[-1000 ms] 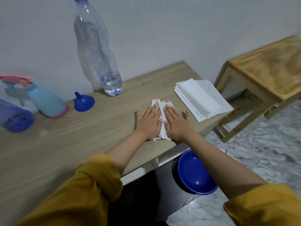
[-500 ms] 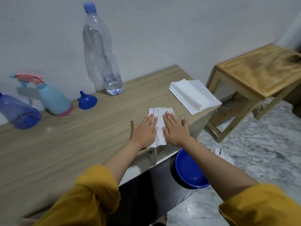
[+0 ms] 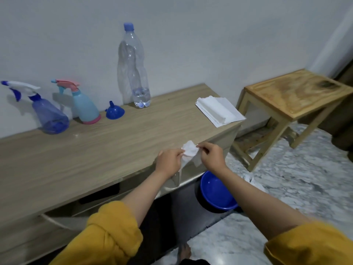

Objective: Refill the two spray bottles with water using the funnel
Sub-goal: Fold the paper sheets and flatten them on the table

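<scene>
Spray bottles [image 3: 51,113] stand capped; both hands [image 3: 191,159] pinch a tissue [image 3: 189,150].

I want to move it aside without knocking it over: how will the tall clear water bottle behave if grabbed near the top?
The water bottle is tall and narrow with only a little water at its base, so it is probably light and tips easily. Its thin walls look dented, so they would likely buckle under a firm squeeze.

Wood cabinet top [image 3: 80,150] w/ 2 spray bottles [image 3: 49,115], funnel [image 3: 115,112], water bottle [image 3: 133,73], napkin stack [image 3: 219,111].
</scene>
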